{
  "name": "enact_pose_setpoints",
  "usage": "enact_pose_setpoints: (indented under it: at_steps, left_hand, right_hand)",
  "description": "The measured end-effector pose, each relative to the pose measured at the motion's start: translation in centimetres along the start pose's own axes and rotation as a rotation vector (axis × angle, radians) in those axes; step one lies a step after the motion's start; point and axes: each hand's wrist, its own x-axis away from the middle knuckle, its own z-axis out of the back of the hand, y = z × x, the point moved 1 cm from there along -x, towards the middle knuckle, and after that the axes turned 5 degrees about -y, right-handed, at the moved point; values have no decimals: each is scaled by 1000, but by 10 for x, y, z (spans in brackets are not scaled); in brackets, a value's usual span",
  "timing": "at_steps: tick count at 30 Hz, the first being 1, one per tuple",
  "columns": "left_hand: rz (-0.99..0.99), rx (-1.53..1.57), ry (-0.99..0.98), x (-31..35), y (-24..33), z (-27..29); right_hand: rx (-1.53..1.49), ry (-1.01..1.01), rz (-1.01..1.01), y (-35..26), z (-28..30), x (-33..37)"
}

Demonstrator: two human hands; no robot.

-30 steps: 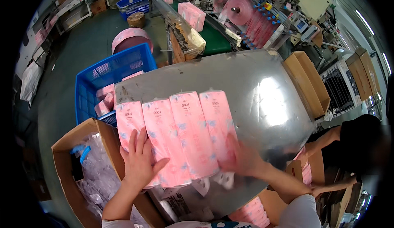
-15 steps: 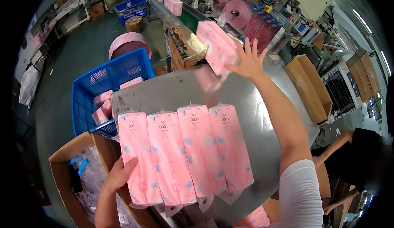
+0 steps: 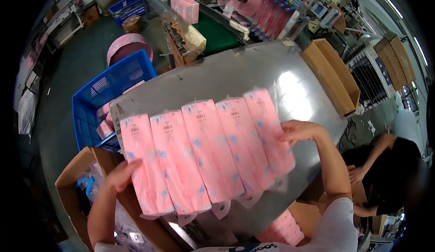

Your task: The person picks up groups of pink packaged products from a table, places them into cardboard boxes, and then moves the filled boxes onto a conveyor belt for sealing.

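From my remote feed I have five pink flower-printed packs (image 3: 214, 150) lying side by side in the middle of the frame, on a grey metal surface (image 3: 258, 68). Their upper ends fan out slightly, and pale, holed tabs (image 3: 249, 198) stick out at the lower ends. I see the left hand (image 3: 121, 176), a little blurred, at the left side of the leftmost pack (image 3: 147, 166), with a digit reaching its edge; I cannot tell whether it grips or only presses. The right hand (image 3: 300, 132) is at the right edge of the rightmost pack (image 3: 268, 127), its fingers bent; whether they grasp it or merely rest against it, I cannot make out. Left of the row I have a blue plastic basket (image 3: 80, 124) with more pink packs inside, and at lower left an open cardboard box (image 3: 102, 161) of clear plastic bags (image 3: 124, 218). Another open carton (image 3: 333, 73) stands at the right of the surface. Along the top, I can see a green conveyor belt (image 3: 222, 36) and a roll of pink film (image 3: 247, 0). At right, a co-worker in dark clothing (image 3: 385, 170) is bent over boxes.
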Motion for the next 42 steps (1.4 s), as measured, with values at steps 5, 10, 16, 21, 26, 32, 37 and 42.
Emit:
enact_pose_setpoints:
  at_steps: [5,10,16,21,26,32,37,42]
  left_hand:
    - [-24,137,-95,-42,10,-34]
    - [-144,91,-102,-14,-11,-46]
    - [-489,190,-197,22,-56,-89]
    - [-383,92,-347,14,-76,-139]
    - [-233,118,-555,-2,-101,-223]
    - [82,-184,-842,36,-202,-415]
    - [366,-270,-699,-15,-334,-452]
    - [193,-297,-637,-7,-310,-470]
  right_hand:
    - [-860,210,-67,83,-57,0]
    - [-1081,382,-21,88,-115,82]
    - [-1072,380,136,142,-219,200]
    - [-979,689,57,227,-340,255]
    - [-932,1067,-110,268,-443,326]
    - [-1476,1156,-91,285,-582,443]
    - [-1628,1317,-589,315,-667,447]
    - [-1426,1620,-203,294,-610,465]
